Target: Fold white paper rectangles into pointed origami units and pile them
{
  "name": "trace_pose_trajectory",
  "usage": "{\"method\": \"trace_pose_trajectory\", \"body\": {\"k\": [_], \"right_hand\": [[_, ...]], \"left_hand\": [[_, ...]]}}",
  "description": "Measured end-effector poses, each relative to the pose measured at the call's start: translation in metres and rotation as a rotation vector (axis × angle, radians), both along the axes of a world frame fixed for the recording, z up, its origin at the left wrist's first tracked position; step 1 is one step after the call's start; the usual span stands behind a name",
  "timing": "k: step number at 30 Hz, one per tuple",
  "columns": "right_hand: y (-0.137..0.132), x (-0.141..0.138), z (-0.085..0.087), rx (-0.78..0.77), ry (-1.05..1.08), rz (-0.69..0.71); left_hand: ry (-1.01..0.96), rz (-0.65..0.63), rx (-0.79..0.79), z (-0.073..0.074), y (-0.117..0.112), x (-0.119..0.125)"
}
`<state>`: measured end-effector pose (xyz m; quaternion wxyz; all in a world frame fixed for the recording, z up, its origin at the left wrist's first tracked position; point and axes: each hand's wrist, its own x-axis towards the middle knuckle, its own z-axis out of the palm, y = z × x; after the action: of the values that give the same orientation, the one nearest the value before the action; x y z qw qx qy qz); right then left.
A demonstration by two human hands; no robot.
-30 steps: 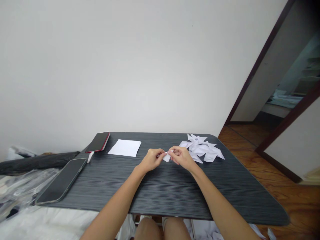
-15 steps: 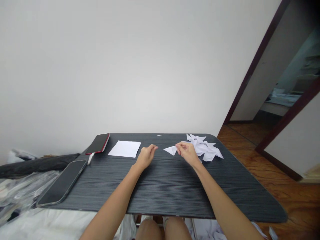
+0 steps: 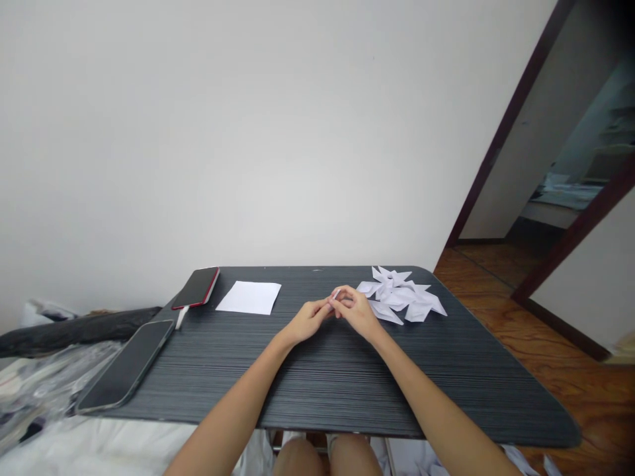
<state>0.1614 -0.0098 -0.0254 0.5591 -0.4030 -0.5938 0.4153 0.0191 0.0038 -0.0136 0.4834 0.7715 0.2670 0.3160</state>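
My left hand (image 3: 308,320) and my right hand (image 3: 356,311) meet over the middle of the dark table, fingertips together. Between them they pinch a small folded piece of white paper (image 3: 336,295); only a narrow strip of it shows, the rest being hidden by my fingers. Just right of my right hand lies a pile of folded white paper pieces (image 3: 417,309) with pointed tips. To the left of my left hand, a stack or sheet of flat white paper (image 3: 251,297) rests on the table.
A dark phone with a red edge (image 3: 197,288) and a white plug or cable (image 3: 182,317) lies at the table's back left. Nearer, a larger phone (image 3: 126,365) sits along the left edge. Behind the black table (image 3: 317,396) rises a white wall (image 3: 317,132).
My right hand has moved left with the folded paper and my left hand has moved right to meet it. Both hands now grip the paper, which was in the right hand alone.
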Motion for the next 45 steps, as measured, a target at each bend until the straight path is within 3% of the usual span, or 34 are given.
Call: {"method": "trace_pose_trajectory", "body": {"k": [3,13,20,23,29,32,37,40,43,45], "right_hand": [[0.0,0.0,0.0,-0.016,-0.01,-0.01],[0.0,-0.004,-0.001,0.028,-0.153,-0.136],[-0.001,-0.017,-0.011,0.007,-0.211,-0.452],[-0.001,-0.019,-0.013,0.01,-0.233,-0.498],[-0.006,-0.016,-0.008,0.254,-0.421,-0.438],[-0.008,-0.013,-0.003,0.327,-0.419,-0.381],[-0.005,-0.005,0.003,0.328,-0.228,-0.189],[-0.003,0.0,0.004,0.309,-0.14,-0.112],[-0.004,0.003,0.005,0.33,-0.164,-0.123],[-0.006,0.005,0.005,0.362,-0.228,-0.115]], "left_hand": [[0.023,0.067,0.053,-0.007,0.001,0.002],[-0.02,0.118,0.206,-0.016,0.007,0.001],[0.084,0.167,0.479,-0.022,0.003,0.005],[0.141,0.187,0.584,-0.022,0.002,0.007],[0.352,0.486,0.657,-0.016,-0.001,0.008],[0.265,0.498,0.518,-0.013,0.0,0.006],[-0.245,0.346,-0.037,-0.005,0.004,0.002],[-0.434,0.221,-0.292,-0.001,0.004,0.0],[-0.544,0.133,-0.44,0.0,0.003,-0.001],[-0.534,0.142,-0.477,-0.001,0.002,-0.001]]}}
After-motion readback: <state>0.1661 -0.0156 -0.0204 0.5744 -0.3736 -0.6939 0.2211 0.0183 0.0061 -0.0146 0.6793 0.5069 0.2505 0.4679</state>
